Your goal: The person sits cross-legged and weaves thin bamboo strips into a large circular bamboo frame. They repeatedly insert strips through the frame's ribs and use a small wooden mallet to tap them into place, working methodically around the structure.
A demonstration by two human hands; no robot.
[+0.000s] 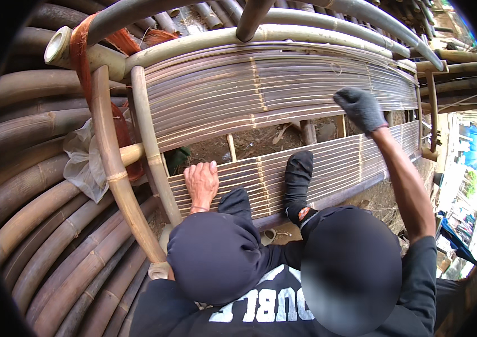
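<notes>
A bamboo bench frame with slatted panels lies in front of me. My bare left hand [201, 182] is at the left end of the near slat panel [328, 174], fingers curled over its far edge. My right hand [359, 108], in a grey knit glove, is closed in a fist above the far slat panel [205, 92], toward its right end. Whatever it may hold is hidden. An open gap between the two panels shows soil below. My feet in black socks [298, 177] are on the near panel, between the hands.
Stacked thick bamboo poles [36, 168] fill the left side. An orange-red cloth strip [81, 56] wraps the frame's far-left corner, with a whitish plastic bag [87, 157] beside it. Round bamboo rails [328, 33] cross above the far panel. Bright outdoor ground lies at the right.
</notes>
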